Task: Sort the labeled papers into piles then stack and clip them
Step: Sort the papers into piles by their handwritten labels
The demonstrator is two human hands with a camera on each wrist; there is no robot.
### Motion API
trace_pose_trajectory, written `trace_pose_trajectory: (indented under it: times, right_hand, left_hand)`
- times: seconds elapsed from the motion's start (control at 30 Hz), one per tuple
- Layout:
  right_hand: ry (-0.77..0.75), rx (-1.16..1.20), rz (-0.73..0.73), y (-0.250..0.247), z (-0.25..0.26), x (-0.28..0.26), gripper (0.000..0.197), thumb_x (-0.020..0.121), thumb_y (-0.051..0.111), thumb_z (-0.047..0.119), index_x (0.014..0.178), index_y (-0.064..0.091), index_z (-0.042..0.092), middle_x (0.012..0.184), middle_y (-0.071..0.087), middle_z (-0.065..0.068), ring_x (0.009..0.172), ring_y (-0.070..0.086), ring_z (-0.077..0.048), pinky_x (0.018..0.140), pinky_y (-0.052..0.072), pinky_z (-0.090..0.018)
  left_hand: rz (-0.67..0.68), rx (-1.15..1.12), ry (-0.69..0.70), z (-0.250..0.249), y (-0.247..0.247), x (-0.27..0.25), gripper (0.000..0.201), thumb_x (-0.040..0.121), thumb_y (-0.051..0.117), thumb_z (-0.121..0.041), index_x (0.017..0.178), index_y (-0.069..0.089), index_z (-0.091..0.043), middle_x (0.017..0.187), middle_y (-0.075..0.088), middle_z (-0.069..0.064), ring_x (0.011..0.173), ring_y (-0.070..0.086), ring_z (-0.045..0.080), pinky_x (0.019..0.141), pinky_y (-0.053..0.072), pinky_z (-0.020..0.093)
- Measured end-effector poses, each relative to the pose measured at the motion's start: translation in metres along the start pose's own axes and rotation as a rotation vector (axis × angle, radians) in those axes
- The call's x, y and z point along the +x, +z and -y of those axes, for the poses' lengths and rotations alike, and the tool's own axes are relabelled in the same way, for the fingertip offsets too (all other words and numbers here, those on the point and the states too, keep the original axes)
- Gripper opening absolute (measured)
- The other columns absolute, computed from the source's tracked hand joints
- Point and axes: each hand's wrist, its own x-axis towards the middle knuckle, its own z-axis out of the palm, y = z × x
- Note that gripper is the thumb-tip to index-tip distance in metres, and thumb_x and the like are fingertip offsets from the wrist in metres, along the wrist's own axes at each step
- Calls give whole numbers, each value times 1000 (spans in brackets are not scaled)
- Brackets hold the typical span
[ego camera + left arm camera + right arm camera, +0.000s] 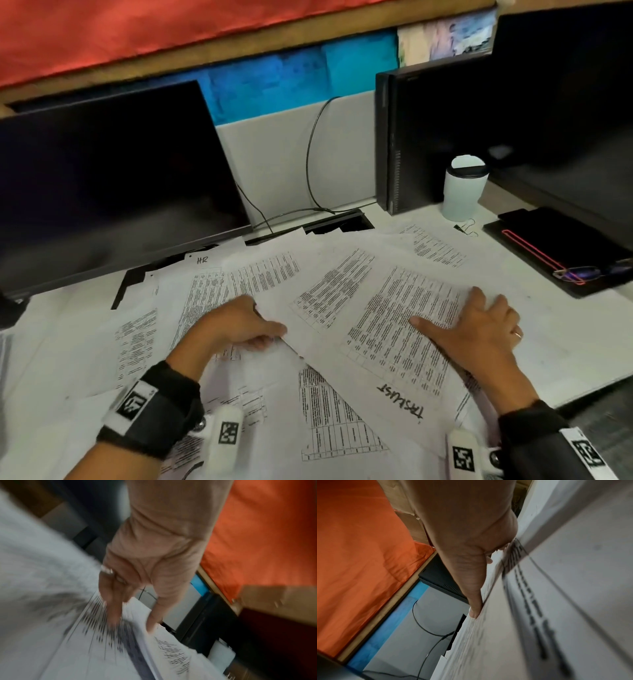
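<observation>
Papers (329, 308) fanned unsorted across table (565, 342); right hand (479, 325) flat, fingers spread, pinning TASKLIST sheet (404, 342); left hand (239, 325) pinches neighbouring sheet edge, likely to separate it

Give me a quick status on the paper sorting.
Left hand pinching a sheet's edge. Right hand flat on task list sheet. Papers unsorted; binder clip untouched.

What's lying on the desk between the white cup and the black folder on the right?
In the head view, a small binder clip lies on the bare desk between the white cup and the black folder.
</observation>
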Motion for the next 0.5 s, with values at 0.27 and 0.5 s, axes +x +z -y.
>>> trace_pose_trajectory:
  times: [0.27, 0.5]
  right_hand:
    - [-28, 247, -47, 11, 14, -6, 119, 75, 89, 58, 163, 24, 10, 161, 30, -19, 148, 24, -39, 122, 26, -53]
    - [-20, 210, -86, 19, 26, -16, 100, 88, 78, 54, 162, 26, 11, 168, 14, -22, 152, 14, -41, 123, 22, -60]
  left_hand:
    - [-184, 251, 217, -47, 18, 60, 85, 94, 53, -76, 152, 43, -14, 149, 52, 9, 128, 56, 28, 95, 47, 36]
    - [-159, 313, 192, -60, 41, 70, 108, 82, 71, -75, 160, 29, -14, 159, 41, 10, 137, 50, 30, 105, 49, 40]
